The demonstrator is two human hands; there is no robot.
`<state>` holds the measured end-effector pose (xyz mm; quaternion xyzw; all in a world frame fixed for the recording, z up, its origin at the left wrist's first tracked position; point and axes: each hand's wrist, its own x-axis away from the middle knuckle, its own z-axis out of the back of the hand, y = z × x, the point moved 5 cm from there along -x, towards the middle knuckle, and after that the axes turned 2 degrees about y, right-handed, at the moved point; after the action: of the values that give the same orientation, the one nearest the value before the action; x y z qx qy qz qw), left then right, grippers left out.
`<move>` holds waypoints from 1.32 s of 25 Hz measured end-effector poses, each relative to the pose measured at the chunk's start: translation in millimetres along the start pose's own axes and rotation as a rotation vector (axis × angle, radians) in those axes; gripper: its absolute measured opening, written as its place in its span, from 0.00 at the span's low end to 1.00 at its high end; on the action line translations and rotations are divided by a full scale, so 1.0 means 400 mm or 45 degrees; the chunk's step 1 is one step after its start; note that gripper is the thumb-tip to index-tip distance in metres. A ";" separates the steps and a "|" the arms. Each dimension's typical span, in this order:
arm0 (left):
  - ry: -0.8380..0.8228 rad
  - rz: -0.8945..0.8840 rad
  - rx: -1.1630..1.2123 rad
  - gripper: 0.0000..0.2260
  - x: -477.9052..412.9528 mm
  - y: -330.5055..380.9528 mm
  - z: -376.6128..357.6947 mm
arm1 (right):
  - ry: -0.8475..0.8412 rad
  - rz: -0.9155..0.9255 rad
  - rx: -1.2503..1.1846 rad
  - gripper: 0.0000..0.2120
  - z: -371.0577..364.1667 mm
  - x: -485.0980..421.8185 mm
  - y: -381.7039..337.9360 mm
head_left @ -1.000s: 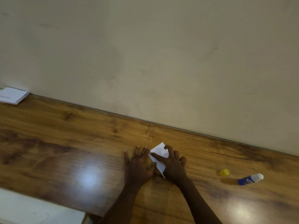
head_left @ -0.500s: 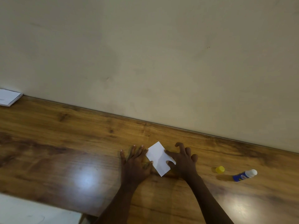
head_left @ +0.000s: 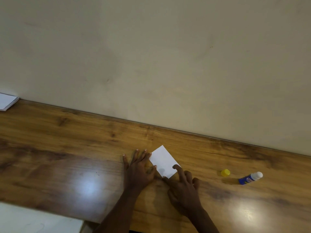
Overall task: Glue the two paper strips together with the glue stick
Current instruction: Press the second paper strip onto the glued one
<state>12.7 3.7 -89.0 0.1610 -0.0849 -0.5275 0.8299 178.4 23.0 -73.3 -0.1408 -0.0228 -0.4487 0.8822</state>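
Note:
A white paper piece (head_left: 163, 160) lies flat on the wooden table (head_left: 67, 148); I cannot tell two strips apart. My left hand (head_left: 139, 169) rests flat beside its left edge, fingers spread, fingertips touching the edge. My right hand (head_left: 183, 187) presses its index fingertip on the paper's lower right corner, with the thumb at the bottom corner. The blue glue stick (head_left: 250, 178) lies uncapped on its side far right. Its yellow cap (head_left: 225, 172) sits just left of it.
A cream wall (head_left: 151, 56) rises right behind the table. A stack of white paper (head_left: 6, 101) sits at the far left against the wall. A white surface (head_left: 33, 219) shows below the table's front edge at bottom left.
My right hand slid off the paper toward its lower right corner, uncovering most of it. The left hand has stayed flat in place. Glue stick and cap have not moved.

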 end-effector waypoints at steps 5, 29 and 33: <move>0.010 -0.001 0.034 0.26 -0.001 0.000 0.001 | 0.064 0.005 0.003 0.19 0.011 -0.028 -0.018; 0.015 -0.003 0.006 0.27 -0.003 0.006 -0.010 | 0.041 -0.123 0.122 0.21 0.056 -0.136 0.086; 0.022 -0.008 0.005 0.27 -0.003 0.008 -0.009 | 0.050 -0.117 0.111 0.21 0.041 -0.044 0.118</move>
<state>16.1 6.6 -91.0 0.1673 -0.0783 -0.5284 0.8287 207.0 67.6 -71.2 -0.0923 -0.0314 -0.4902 0.8662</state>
